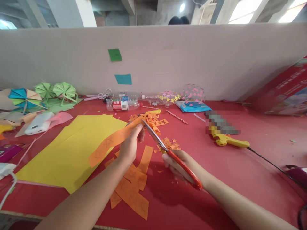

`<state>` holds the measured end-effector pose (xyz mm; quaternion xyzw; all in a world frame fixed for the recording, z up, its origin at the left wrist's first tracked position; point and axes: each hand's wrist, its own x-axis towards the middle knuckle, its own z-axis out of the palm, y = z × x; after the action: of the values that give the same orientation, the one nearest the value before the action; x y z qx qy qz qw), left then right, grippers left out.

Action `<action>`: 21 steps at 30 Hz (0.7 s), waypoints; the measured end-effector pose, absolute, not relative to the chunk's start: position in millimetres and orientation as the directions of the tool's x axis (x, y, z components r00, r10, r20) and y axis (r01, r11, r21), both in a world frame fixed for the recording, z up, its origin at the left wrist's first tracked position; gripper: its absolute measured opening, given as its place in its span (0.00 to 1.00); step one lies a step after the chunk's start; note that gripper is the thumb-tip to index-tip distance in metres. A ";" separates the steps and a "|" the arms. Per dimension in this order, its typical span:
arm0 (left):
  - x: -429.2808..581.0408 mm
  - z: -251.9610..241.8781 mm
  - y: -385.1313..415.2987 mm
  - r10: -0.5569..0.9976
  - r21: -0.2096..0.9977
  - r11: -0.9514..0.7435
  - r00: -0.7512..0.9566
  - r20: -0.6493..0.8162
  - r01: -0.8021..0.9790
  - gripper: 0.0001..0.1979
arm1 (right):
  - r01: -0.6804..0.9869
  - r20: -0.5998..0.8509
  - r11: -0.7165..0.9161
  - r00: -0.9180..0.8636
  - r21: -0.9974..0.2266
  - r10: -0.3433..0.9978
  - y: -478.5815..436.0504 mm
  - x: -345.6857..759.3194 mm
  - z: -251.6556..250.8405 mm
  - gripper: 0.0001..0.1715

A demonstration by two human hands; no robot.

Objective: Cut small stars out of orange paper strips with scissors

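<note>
My left hand (130,145) pinches a long orange paper strip (112,140) marked with pencilled triangles, holding it above the red table (240,166). In my right hand (178,166) are red-handled scissors (172,156), fingers closed through the handles. Their blades (152,132) point up and left and meet the strip right beside my left fingers. Orange offcuts (134,188) lie under my left wrist. Small orange cut-out stars (171,143) sit in piles just beyond the scissors.
A large yellow sheet (69,153) lies at the left. A plastic bottle (123,105), star-filled clear balloons (182,95), folded paper fans (45,94), a white power bank (38,124) and a yellow glue gun (230,140) with cord stand along the grey partition (168,57). A red box (285,89) leans at right.
</note>
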<state>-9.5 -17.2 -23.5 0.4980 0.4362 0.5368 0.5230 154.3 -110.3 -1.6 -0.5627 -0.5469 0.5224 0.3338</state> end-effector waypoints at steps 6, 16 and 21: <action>-9.5 -21.9 -17.2 0.998 0.983 -0.058 0.026 0.064 -0.173 0.18 | 0.276 -0.248 -0.203 -0.139 -0.939 0.959 -109.1 155.2 0.0 0.27; -8.6 -21.3 -17.3 0.998 0.968 -0.045 0.023 0.052 -0.249 0.17 | 0.336 -0.338 -0.265 -0.180 -0.904 0.924 -102.7 158.4 -5.5 0.28; -9.1 -21.7 -17.2 0.999 0.968 -0.041 0.018 0.047 -0.248 0.16 | 0.338 -0.327 -0.255 -0.178 -0.906 0.928 -102.4 158.9 -7.5 0.28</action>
<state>-9.1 -17.2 -21.7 0.4505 0.4166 0.5636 0.5531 158.9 -102.4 -7.5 -0.5799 -0.5460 0.5395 0.2732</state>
